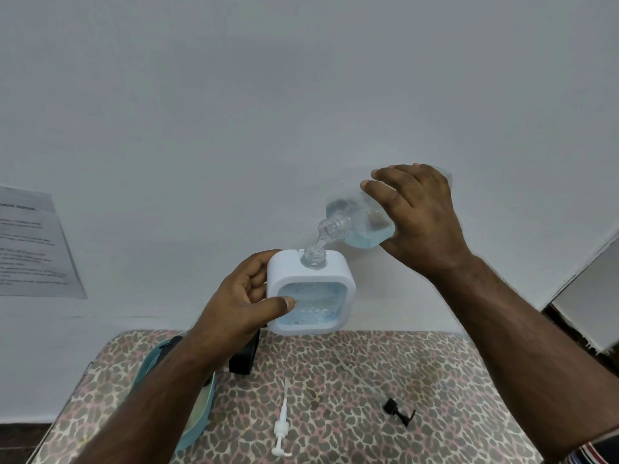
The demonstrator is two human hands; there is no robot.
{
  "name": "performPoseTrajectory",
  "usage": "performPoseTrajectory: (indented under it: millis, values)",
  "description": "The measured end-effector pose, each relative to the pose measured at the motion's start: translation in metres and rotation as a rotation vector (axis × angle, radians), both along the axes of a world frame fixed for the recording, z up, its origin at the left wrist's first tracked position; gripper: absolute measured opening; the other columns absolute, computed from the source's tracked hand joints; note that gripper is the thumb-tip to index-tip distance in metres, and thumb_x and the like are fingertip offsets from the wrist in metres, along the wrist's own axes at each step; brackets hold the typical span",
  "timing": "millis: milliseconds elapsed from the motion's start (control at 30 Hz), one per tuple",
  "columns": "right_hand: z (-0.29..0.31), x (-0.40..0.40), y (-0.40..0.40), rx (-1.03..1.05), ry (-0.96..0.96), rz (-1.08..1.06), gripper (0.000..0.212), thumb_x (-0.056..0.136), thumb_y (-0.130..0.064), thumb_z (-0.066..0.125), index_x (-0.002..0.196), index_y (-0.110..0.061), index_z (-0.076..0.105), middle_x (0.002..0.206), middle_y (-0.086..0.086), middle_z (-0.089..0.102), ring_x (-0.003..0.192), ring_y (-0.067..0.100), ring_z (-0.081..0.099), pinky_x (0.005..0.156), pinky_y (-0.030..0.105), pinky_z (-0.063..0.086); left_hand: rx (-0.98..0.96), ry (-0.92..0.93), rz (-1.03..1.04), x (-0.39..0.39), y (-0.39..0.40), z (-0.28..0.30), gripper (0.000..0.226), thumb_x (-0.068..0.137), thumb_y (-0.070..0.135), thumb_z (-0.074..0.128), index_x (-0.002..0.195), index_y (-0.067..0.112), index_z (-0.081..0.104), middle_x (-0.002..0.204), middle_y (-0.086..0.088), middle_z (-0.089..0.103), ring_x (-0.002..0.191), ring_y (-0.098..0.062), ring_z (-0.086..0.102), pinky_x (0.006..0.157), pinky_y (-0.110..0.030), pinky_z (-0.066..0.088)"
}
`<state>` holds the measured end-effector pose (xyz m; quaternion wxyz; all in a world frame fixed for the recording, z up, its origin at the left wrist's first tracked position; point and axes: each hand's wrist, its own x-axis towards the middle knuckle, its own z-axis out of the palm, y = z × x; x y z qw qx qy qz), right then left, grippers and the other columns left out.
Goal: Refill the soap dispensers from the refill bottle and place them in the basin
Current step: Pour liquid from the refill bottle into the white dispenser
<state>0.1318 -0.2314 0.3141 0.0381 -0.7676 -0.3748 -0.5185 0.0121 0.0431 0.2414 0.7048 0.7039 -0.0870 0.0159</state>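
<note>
My left hand (241, 303) grips the left side of a white square soap dispenser (311, 293) with a clear window showing pale blue soap. It stands upright at the table's far edge, neck uncapped. My right hand (422, 216) holds the clear refill bottle (358, 226) tilted mouth-down above it. A thin stream runs from the bottle's threaded mouth into the dispenser's neck. Blue liquid pools in the bottle's lower corner. A black dispenser (243, 358) stands partly hidden behind my left forearm.
A table with a leopard-print cloth (335, 396) holds a white pump head (281, 426) and a black pump head (398, 410), each with its tube. A teal basin (197, 420) sits at the left, partly under my left arm. A white wall is behind, with a paper sheet (30, 246).
</note>
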Motion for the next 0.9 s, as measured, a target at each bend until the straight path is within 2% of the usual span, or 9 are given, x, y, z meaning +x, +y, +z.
performPoseTrajectory:
  millis: [600,733,900]
  values:
    - [0.0011,-0.0028,0.0020,-0.013,0.007,0.005,0.048,0.088,-0.029,0.076,0.128,-0.018,0.052,0.120,0.015,0.069,0.109,0.039,0.066,0.096,0.053,0.045,-0.004,-0.011,-0.014,0.0005,-0.0008,0.0003,0.062,0.076,0.011,0.074,0.133,0.027,0.059,0.120,0.002,0.076,0.105,-0.019,0.075,0.072,-0.029,0.062]
    - [-0.0008,-0.0058,0.0038,-0.011,0.081,-0.005,0.052,0.086,-0.032,0.077,0.129,-0.018,0.052,0.122,0.014,0.068,0.111,0.036,0.065,0.097,0.052,0.044,-0.001,-0.020,-0.011,0.0018,-0.0006,-0.0010,0.062,0.076,0.011,0.074,0.133,0.029,0.059,0.120,0.003,0.076,0.104,-0.017,0.075,0.071,-0.027,0.061]
    - [-0.0043,-0.0100,0.0088,0.044,0.245,-0.022,0.059,0.080,-0.038,0.080,0.130,-0.017,0.057,0.124,0.007,0.068,0.114,0.029,0.062,0.098,0.045,0.044,-0.003,-0.018,-0.018,0.0037,-0.0009,-0.0040,0.064,0.071,0.019,0.080,0.131,0.031,0.060,0.121,0.001,0.075,0.107,-0.019,0.074,0.077,-0.033,0.062]
